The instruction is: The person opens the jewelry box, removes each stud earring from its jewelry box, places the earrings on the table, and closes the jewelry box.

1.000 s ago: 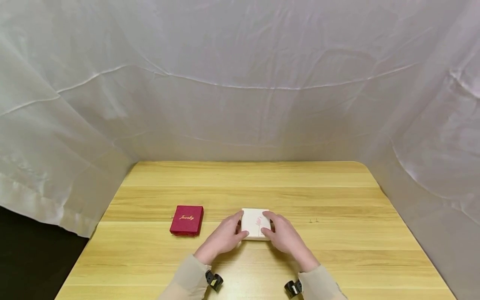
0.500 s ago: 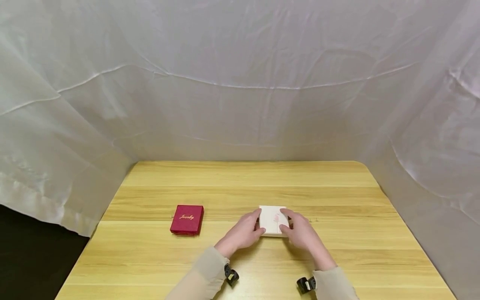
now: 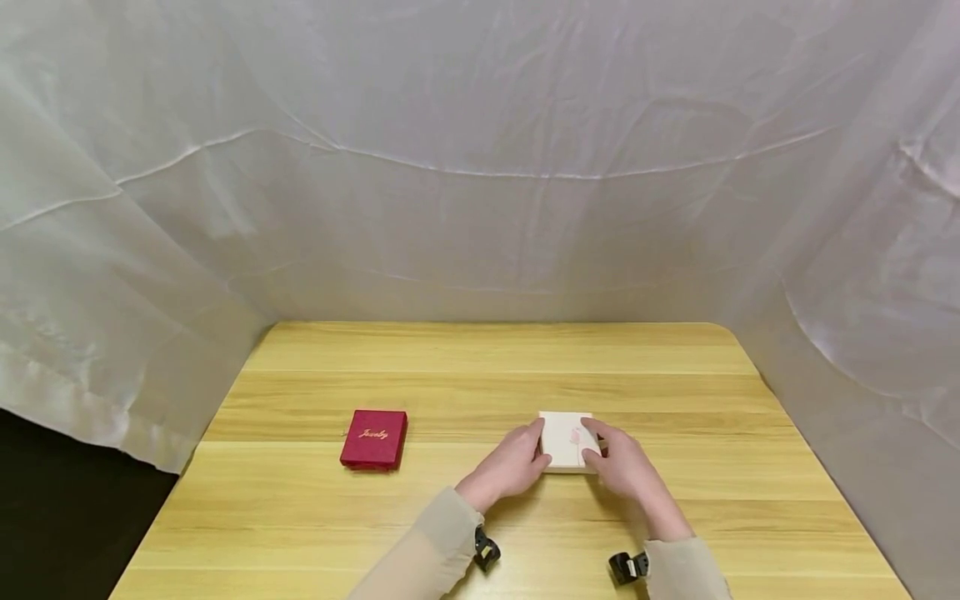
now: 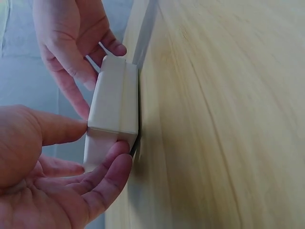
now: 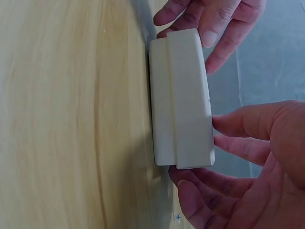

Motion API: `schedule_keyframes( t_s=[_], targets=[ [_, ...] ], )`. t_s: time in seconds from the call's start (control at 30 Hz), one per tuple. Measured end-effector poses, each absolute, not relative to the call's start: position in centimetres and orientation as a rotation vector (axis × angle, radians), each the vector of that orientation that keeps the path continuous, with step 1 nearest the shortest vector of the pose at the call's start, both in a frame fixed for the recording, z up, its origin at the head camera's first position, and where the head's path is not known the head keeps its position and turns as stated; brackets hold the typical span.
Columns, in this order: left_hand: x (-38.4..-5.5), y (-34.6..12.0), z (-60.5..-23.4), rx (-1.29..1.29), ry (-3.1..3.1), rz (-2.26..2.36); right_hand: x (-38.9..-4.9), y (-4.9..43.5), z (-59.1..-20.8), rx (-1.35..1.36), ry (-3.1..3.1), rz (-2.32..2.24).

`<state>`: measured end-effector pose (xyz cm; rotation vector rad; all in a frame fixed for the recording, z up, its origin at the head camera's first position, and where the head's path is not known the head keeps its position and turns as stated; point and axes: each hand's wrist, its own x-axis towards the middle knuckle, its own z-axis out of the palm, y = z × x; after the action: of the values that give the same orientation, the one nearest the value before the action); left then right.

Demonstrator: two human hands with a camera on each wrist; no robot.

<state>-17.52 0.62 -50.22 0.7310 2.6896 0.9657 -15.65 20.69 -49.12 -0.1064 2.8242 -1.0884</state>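
A small square white box (image 3: 561, 442) with a pink flower on its lid lies flat, low at the table, right of the middle. My left hand (image 3: 512, 462) grips its left side, thumb at the near corner and fingers along the edge. On the opposite side my right hand (image 3: 626, 465) pinches it in the same way. From the left wrist view, the box (image 4: 107, 105) shows its lid seated over the base with a narrow step between. Fingertips (image 5: 190, 183) of the right hand reach low on its side. Whether its underside touches the tabletop I cannot tell.
A dark red box (image 3: 373, 439) with gold "Jewelry" lettering rests to the left on the wooden table (image 3: 480, 367). Pale cloth (image 3: 480, 225) hangs behind the table and along both sides. Each wrist carries a small black camera (image 3: 486, 552).
Both hands have moved the white box to the right, and slightly away at first, keeping their grip on its sides. The red box has stayed in place.
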Motion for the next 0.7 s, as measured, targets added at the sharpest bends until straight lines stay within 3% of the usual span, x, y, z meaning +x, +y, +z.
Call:
schedule_keyframes(
  t_s=[0.7],
  targets=[
    [-17.94,1.22,-50.55,0.702,2.685,0.899,-15.83,21.15,-48.94,-0.09,2.823,-1.061]
  ],
)
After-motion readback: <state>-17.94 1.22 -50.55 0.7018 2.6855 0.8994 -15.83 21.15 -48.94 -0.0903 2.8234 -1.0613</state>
